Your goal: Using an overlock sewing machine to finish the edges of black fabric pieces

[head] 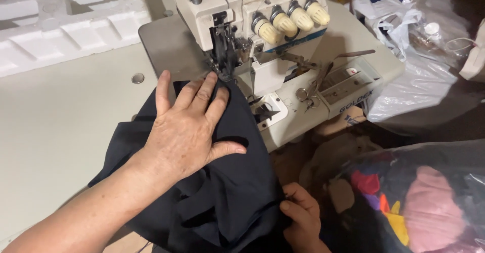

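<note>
The left hand (189,126) covers the dark fabric (227,192) beneath it, and the needle point behind the presser foot (222,68) cannot be made out. The bottom edge cuts off the right hand (301,217) at the wrist, and the sewing machine (262,35) runs off the top edge.

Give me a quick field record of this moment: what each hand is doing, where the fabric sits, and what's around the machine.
left hand: flat on the dark fabric, fingers spread, fingertips near the presser foot
right hand: pinching the fabric's edge at the table's front
fabric: bunched, its top edge at the needle area
machine: cream overlock sewing machine with four tension knobs
scissors: lying on the machine's right side
table: pale
right of machine: plastic bags; lower right, bag of coloured scraps
</note>
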